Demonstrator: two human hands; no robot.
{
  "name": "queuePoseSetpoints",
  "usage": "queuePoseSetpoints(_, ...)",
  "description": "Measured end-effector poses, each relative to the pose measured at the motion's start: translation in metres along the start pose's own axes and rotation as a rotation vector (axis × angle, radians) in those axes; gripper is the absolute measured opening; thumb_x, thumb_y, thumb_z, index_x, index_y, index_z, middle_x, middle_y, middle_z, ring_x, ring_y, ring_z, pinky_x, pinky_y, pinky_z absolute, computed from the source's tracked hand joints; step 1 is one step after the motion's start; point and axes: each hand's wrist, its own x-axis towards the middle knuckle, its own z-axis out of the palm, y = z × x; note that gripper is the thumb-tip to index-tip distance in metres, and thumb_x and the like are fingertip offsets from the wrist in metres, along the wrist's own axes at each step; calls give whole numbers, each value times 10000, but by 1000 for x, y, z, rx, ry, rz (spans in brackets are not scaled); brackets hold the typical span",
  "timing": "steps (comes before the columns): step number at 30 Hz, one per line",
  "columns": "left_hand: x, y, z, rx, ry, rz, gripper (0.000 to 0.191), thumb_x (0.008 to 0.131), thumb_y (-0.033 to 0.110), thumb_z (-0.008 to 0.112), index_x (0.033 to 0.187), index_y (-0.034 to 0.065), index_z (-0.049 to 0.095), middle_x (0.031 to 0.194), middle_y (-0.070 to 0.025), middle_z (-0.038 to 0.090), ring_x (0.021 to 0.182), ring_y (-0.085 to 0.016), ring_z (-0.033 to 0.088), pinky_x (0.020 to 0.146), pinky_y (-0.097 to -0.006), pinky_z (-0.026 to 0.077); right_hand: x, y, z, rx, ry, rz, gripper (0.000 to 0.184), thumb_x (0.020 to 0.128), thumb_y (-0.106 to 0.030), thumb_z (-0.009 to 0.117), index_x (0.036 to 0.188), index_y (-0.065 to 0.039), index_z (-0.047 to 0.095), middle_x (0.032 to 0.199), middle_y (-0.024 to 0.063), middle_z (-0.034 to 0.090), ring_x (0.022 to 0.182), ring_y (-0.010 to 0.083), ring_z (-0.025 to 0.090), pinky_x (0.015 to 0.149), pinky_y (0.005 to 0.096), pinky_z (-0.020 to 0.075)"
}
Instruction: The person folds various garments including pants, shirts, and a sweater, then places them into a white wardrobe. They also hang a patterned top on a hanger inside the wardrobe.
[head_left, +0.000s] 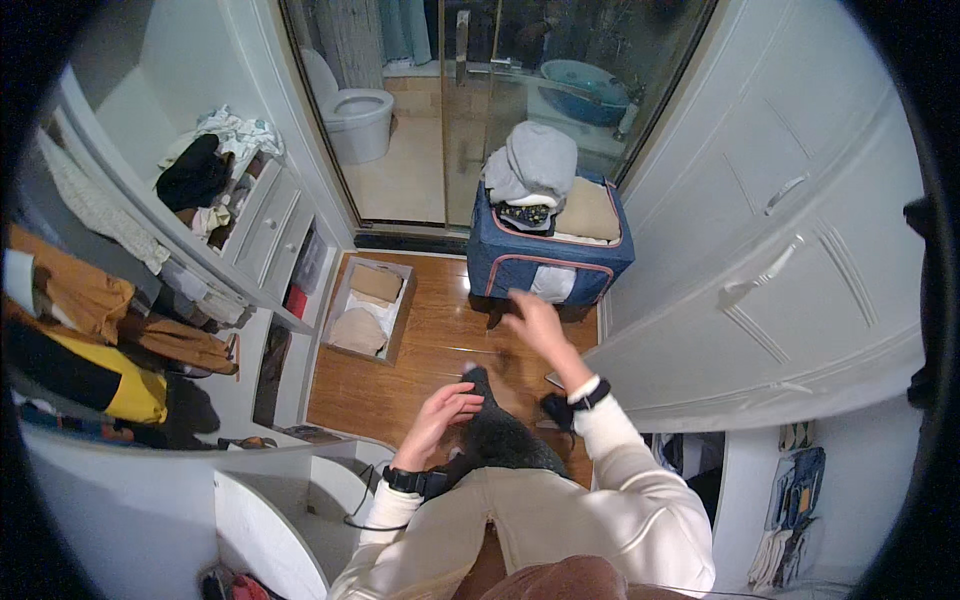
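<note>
My left hand (444, 411) is held over my dark-trousered leg, palm partly turned up, with nothing in it. Farther forward, my right hand (536, 322) reaches toward the lower front of a blue fabric storage box (491, 247); its fingers are slightly bent and I see nothing in them. Whether it touches the box is not plain. On the box's top lies a pile of folded clothes, with a light grey garment (544, 159) uppermost, beside a beige folded cloth (589, 210). A shallow open box (403, 319) on the floor holds folded beige cloths (358, 331).
White wardrobe doors with handles (765, 266) rise on the right. Behind the blue box is a glass door (465, 150) to a bathroom. Left stand a drawer unit (255, 217) heaped with clothes and hanging garments (90, 292). Wooden floor (442, 337) lies between.
</note>
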Motion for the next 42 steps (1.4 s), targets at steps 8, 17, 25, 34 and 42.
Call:
queuePoseSetpoints(8,74,51,-104,-57,300,43,335,981,208,481,1250,10,505,1127,-155,628,1013,-218,624,872,-330,497,263,114,12,-299,174,389,775,677,-394,789,1264,-11,459,1204,231,538,1151,382,500,910,482,445)
queuePoseSetpoints(17,224,155,-140,-62,330,37,293,976,174,485,1221,19,527,1082,-120,644,986,-201,613,879,-329,483,399,226,63,-582,-122,725,924,707,-349,765,1416,-22,271,1175,240,564,1146,354,529,923,442,457)
queuePoseSetpoints(25,299,163,-189,-55,171,-129,323,979,226,491,1240,38,511,1127,-117,627,1023,-197,607,886,-309,473,409,276,-2,-505,-39,614,559,747,-168,627,1294,-160,513,955,203,664,921,370,639,816,451,511)
queuePoseSetpoints(34,363,243,-197,132,-311,-98,396,969,306,498,1276,56,492,1162,-126,606,1078,-208,581,930,-324,457,383,115,-190,461,447,547,473,741,35,511,1209,26,581,1037,72,654,922,148,604,824,262,472)
queuePoseSetpoints(42,398,260,-150,517,-525,440,926,808,226,713,1490,122,96,1462,-242,228,1317,-345,329,1066,-455,308,292,-74,-199,751,763,559,593,647,-34,476,1231,62,508,1133,99,592,984,182,546,885,246,422)
